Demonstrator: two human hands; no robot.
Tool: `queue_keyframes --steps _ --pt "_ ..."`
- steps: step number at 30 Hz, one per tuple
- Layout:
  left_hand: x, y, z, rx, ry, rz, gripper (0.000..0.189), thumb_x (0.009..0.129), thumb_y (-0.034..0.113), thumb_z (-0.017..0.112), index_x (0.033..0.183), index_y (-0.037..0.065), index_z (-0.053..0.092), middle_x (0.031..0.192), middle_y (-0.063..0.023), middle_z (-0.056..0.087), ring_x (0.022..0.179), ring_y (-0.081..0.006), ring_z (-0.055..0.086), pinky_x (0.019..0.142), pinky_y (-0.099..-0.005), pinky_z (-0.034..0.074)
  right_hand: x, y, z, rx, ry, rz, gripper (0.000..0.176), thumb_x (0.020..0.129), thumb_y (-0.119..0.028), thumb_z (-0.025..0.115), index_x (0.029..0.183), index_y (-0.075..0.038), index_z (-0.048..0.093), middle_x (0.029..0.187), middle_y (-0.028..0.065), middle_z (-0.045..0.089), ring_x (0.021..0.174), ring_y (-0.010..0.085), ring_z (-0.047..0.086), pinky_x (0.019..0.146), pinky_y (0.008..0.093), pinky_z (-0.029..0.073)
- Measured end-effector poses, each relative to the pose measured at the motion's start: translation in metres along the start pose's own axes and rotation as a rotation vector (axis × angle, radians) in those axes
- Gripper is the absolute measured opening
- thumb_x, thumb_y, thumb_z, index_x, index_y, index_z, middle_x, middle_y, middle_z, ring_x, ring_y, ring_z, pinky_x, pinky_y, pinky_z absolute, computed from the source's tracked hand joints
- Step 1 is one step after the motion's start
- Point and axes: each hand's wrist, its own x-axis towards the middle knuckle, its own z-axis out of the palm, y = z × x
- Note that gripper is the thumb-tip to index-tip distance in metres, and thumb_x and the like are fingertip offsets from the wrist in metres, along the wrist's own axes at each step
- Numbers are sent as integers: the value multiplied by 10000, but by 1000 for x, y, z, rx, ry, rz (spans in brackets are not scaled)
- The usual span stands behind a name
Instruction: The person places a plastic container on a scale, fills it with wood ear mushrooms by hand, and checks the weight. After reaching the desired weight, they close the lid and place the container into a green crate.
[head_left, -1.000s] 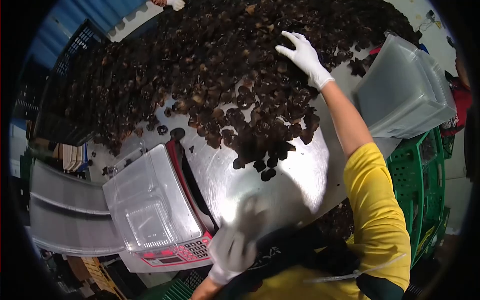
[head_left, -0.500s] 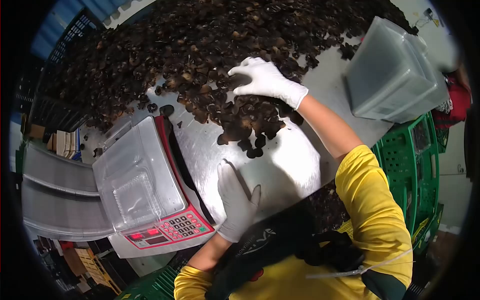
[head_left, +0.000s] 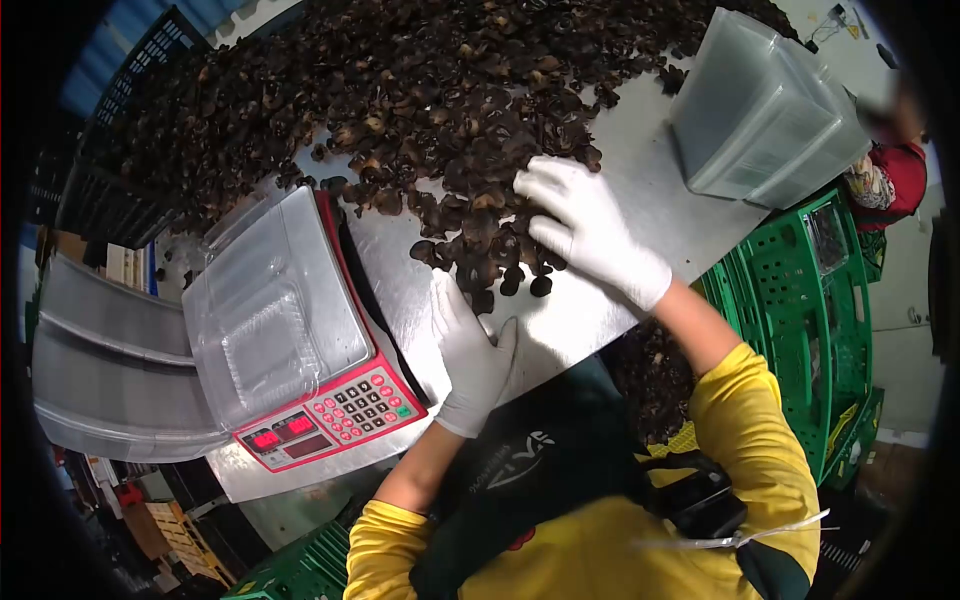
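Dark brown wood ear mushrooms (head_left: 400, 90) are heaped over the far part of a metal table (head_left: 390, 240), with a smaller spread of them reaching toward me. My right hand (head_left: 590, 220), in a white glove, rests at the right side of that spread, fingers parted and touching the nearest pieces. My left hand (head_left: 468, 355), also gloved in white, lies near the table's front edge, fingers extended and thumb apart. Its fingertips are just short of the closest mushrooms. Left of it stands a red digital scale (head_left: 365, 400) bearing a clear plastic container (head_left: 265, 330).
Nested clear plastic boxes (head_left: 760, 120) stand at the table's right. More clear plastic containers (head_left: 120, 350) are stacked left of the scale. Green crates (head_left: 790, 310) are at the right, and a black crate (head_left: 110, 205) is at the far left. Another person's red garment (head_left: 895, 185) shows at the right edge.
My right hand has moved from the top of the mushroom spread to its right side, nearer me. My left hand is now closer to the mushrooms. The whole view has shifted slightly.
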Motion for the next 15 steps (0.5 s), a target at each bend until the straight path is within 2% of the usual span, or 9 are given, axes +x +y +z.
queue_keyframes --steps 2,4,7,8,9,10,13,15 --pt "-3 -5 2 33 -1 42 907 740 177 719 1429 -120 208 1385 -348 346 1301 -510 328 1094 -546 268 -29 -24 5 -86 -177 -128 460 840 -290 662 1278 -176 581 1379 126 500 1333 308 413 1070 481 324" --pt "-6 -7 0 64 -1 82 898 741 163 713 1427 -121 209 1386 -350 347 1297 -511 333 1092 -547 270 -52 -25 12 -135 -288 -85 484 845 -313 660 1303 -196 557 1402 104 481 1369 292 373 1095 496 266" --pt "-16 3 -18 62 -98 72 887 750 145 703 1430 -126 202 1416 -356 317 1320 -509 312 1105 -542 255 -66 -13 2 -170 -143 117 395 847 -280 655 1219 -151 623 1341 91 540 1344 291 406 1089 481 275" --pt "-19 7 -23 75 -120 70 865 763 116 684 1434 -130 196 1415 -346 325 1303 -498 343 1104 -507 281 -66 -9 2 -136 -112 202 368 842 -271 657 1185 -137 645 1321 93 556 1329 297 422 1084 472 287" --pt "-23 8 -26 87 -141 69 843 777 88 665 1437 -135 191 1415 -337 333 1286 -487 374 1103 -472 307 -65 -7 1 -110 -34 212 321 820 -219 669 1126 -120 669 1262 90 596 1256 298 492 1047 440 343" --pt "-27 7 -25 83 -139 68 843 777 88 665 1437 -135 191 1415 -337 333 1286 -487 374 1103 -472 307 -62 -6 2 -113 -36 210 321 820 -219 669 1126 -120 669 1262 90 596 1256 298 492 1047 440 343" --pt "-34 1 -24 128 -91 119 844 780 101 669 1440 -130 196 1437 -336 310 1327 -484 327 1130 -485 265 -44 -14 11 -71 154 241 237 815 -168 659 1045 -120 689 1139 62 649 1159 265 557 968 401 397" --pt "-33 -2 -25 117 -97 103 858 776 107 677 1446 -122 194 1446 -329 302 1348 -479 295 1137 -500 242 -22 -31 18 10 116 186 343 802 -197 677 1139 -138 654 1227 80 600 1214 276 511 980 414 388"
